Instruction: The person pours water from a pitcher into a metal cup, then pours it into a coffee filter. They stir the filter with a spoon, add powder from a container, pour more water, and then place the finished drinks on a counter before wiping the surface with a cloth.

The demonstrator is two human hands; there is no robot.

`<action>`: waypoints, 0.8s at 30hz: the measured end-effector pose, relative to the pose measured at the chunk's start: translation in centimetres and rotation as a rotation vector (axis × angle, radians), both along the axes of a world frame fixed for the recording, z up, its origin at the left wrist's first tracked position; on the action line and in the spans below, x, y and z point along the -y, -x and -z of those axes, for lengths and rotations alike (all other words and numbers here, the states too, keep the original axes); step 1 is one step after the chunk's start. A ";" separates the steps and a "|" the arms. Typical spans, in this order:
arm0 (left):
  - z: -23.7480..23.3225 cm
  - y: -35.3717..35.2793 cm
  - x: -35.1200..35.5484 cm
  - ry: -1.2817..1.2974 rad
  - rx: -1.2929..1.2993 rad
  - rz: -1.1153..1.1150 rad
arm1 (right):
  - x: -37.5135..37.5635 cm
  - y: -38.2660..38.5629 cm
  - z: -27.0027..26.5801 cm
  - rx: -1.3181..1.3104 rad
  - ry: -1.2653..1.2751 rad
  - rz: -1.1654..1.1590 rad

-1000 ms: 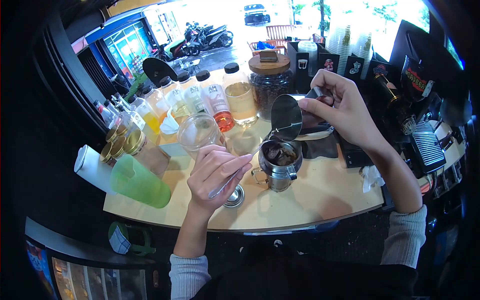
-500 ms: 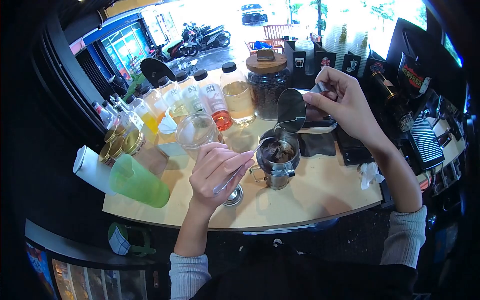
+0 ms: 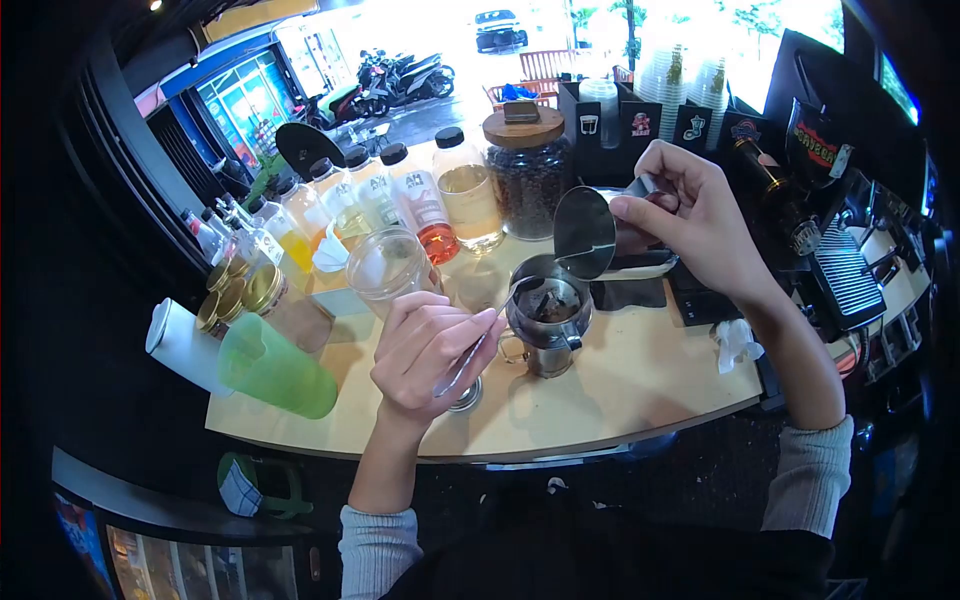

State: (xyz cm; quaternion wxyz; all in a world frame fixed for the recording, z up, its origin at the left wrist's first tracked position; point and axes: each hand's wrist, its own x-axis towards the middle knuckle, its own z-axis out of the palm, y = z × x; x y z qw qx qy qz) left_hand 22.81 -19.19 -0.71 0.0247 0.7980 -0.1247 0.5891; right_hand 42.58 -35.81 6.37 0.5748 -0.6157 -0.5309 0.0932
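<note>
My right hand [image 3: 695, 215] is closed round the handle of a shiny metal pitcher [image 3: 584, 234]. The pitcher is tilted, its lip just above a round metal pot [image 3: 571, 335] with dark, wet-looking contents [image 3: 550, 303]. Between the fingers of my left hand [image 3: 425, 350] is a thin metal spoon [image 3: 461, 369], its far end reaching to the pot's left rim. A clear plastic cup [image 3: 385, 262] stands right behind my left hand. Partly hidden below that hand is a small round metal piece [image 3: 467, 398] on the table.
Syrup bottles [image 3: 420, 200] and a jar of dark beans [image 3: 530, 185] line the back. At left are a green pitcher [image 3: 280, 368] and gold-lidded jars [image 3: 262, 290]. Crumpled tissue [image 3: 738, 343] lies near the right table edge [image 3: 640, 432], beside an espresso machine [image 3: 855, 265].
The metal pitcher has come slightly lower, closer to the pot. In my left hand the spoon has turned a little more upright. The whole view has shifted slightly.
</note>
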 end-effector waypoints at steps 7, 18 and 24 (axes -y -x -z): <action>-0.1 0.5 0.7 -0.010 0.003 -0.015 | -1.1 0.7 0.4 0.023 -0.007 -0.022; 0.1 0.7 1.7 0.009 -0.010 -0.050 | -1.2 0.7 0.4 0.115 -0.013 0.068; 0.4 0.3 1.7 0.008 -0.015 -0.037 | 0.1 0.3 0.5 0.049 -0.028 0.082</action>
